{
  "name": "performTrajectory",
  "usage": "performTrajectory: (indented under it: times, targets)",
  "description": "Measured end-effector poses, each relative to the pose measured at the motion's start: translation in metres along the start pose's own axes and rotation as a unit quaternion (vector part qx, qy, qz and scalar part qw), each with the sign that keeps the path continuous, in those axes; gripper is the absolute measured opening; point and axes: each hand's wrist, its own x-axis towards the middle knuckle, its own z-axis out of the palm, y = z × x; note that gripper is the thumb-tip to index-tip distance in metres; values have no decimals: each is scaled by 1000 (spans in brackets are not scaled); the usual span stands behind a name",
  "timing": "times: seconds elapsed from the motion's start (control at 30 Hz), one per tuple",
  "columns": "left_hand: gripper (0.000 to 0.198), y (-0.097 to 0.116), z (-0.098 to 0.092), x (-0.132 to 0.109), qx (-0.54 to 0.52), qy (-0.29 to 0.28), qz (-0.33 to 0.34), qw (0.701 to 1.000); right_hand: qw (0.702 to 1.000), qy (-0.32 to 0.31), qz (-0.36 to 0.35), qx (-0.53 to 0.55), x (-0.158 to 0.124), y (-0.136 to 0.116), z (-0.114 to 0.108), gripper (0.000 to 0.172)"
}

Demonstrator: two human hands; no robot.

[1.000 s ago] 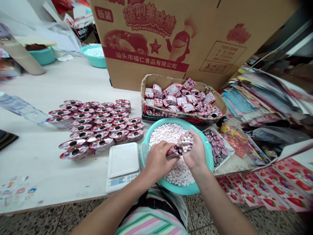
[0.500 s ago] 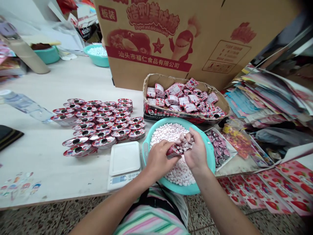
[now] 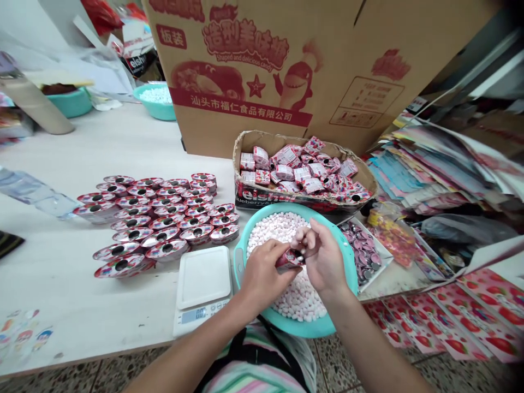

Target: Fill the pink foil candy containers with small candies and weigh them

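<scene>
My left hand (image 3: pixel 264 274) is shut on a small red foil cup (image 3: pixel 289 260), which it tilts above a teal basin (image 3: pixel 343 262). The basin is heaped with small pink-and-white candies (image 3: pixel 278 234). My right hand (image 3: pixel 322 255) hovers just over the cup's mouth, its curled fingers slightly apart, with no candies showing in them. The cup's opening is mostly hidden by my fingers. Left of the basin, several matching foil cups (image 3: pixel 161 236) stand in tight rows on the white table (image 3: pixel 61 273).
A digital kitchen scale (image 3: pixel 201 289) sits beside the basin. Behind it is a cardboard tray (image 3: pixel 249 144) of red-and-white packets. A tray of round lids (image 3: pixel 364 252) lies to the right. A large printed carton (image 3: pixel 262 65) stands behind, and a teal bowl of white candies (image 3: pixel 153 102) sits far back.
The handful of candies in my right hand no longer shows. That hand has moved over the cup's mouth, and the view has shifted slightly.
</scene>
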Motion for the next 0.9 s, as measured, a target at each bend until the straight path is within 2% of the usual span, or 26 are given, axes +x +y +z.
performTrajectory:
  times: [0.23, 0.3, 0.4, 0.47, 0.53, 0.57, 0.63, 0.7, 0.77, 0.8, 0.83, 0.9]
  targets:
    - [39, -3, 2, -1, -55, 8, -18, 998, 1000, -15, -3, 10, -3, 0, 6, 41]
    - [37, -3, 0, -2, -90, 10, -7, 996, 999, -17, -30, 7, -1, -6, 4, 38]
    - [33, -2, -5, -6, -154, 11, 12, 988, 991, 3, -121, -47, 6, -16, -13, 35]
    - [32, -2, -8, -9, -195, 18, 25, 980, 978, 30, -158, -135, 13, -18, -33, 34]
    - [33, -2, -11, -13, -229, 33, 26, 973, 949, 32, -143, -280, 17, -10, -55, 32]
    - [33, -2, -12, -14, -245, 43, 20, 968, 921, 10, -124, -369, 17, -3, -66, 30]
    - [35, -1, -14, -17, -275, 65, 0, 959, 839, -69, -104, -530, 12, 17, -83, 29]
    - [36, 1, -16, -20, -295, 78, -1, 952, 756, -156, -111, -626, 3, 38, -92, 33]
    - [38, 3, -18, -23, -298, 75, 17, 951, 705, -220, -131, -661, -7, 55, -94, 36]
    - [39, 4, -19, -24, -293, 71, 20, 953, 695, -236, -134, -666, -10, 60, -94, 36]
    - [40, 4, -19, -25, -284, 69, 17, 956, 697, -239, -129, -664, -12, 64, -93, 34]
    - [39, 3, -19, -26, -257, 72, -5, 964, 725, -215, -96, -648, -11, 66, -92, 29]
